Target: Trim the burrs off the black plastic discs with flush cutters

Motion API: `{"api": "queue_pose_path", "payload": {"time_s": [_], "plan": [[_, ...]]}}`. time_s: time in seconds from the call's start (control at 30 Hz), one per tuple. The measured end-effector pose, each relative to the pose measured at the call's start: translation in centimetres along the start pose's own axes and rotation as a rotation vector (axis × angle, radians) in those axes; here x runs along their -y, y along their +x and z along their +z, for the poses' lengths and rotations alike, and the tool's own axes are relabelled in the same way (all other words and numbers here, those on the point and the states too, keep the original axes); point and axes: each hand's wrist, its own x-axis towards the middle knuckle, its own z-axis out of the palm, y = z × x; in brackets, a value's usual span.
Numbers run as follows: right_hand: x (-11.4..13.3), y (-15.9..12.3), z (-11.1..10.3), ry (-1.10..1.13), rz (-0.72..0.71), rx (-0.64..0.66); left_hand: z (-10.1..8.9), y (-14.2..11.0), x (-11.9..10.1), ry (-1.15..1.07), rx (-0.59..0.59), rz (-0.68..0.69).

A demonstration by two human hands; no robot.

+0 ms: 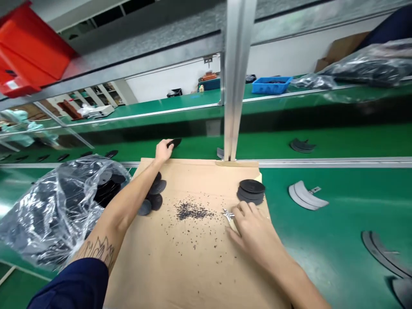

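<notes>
Out over the green belt behind the cardboard, my left hand (163, 150) grips a thin black disc (174, 143) by its edge. My right hand (249, 225) is closed round a pair of small metal nippers (228, 215), whose jaws point up and left above the cardboard sheet (167, 266). Just beyond that hand stands a stack of black discs (251, 191). More black discs (156, 201) lie overlapped at the sheet's left edge, partly behind my left forearm. Between my hands is a scattered heap of tiny black scraps (193, 211).
A clear plastic bag (61, 201) holding black discs lies at left. Grey curved pieces (307, 196) rest on the green table at right. An aluminium post (238, 81) rises behind the cardboard. A blue crate (272, 85) and red bin (35, 47) sit on shelves.
</notes>
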Motion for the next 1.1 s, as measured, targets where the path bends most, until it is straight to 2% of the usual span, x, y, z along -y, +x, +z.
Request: {"api": "queue_pose_path", "payload": {"time_s": [0.2, 0.33, 0.5, 0.63, 0.77, 0.87, 1.0, 1.1], "plan": [[0.1, -0.2, 0.6, 0.002, 0.023, -0.052, -0.1, 2.8, 1.8, 0.423, 0.118, -0.02], [0.2, -0.2, 1.1, -0.014, 0.045, -0.072, 0.4, 4.6, 2.3, 0.611, 0.108, -0.071], [0.5, -0.3, 1.0, -0.038, 0.054, -0.08, 1.6, 5.5, 2.6, 0.693, 0.15, -0.108], [0.7, -0.2, 1.0, -0.045, 0.059, -0.079, 0.8, 5.2, 2.5, 0.712, 0.206, -0.086], [0.8, -0.2, 1.3, -0.044, 0.063, -0.074, 0.4, 4.6, 1.1, 0.708, 0.206, -0.017], [0.9, -0.3, 1.2, -0.03, 0.067, -0.063, 2.6, 3.4, -0.9, 0.618, 0.245, 0.136], [0.6, -0.3, 0.6, 0.063, 0.079, -0.107, 7.9, 0.3, -4.3, 0.426, 0.362, 0.379], [-0.4, 0.1, 0.1, 0.129, 0.21, -0.223, 10.9, -2.3, -6.4, 0.322, 0.393, 0.477]]}}
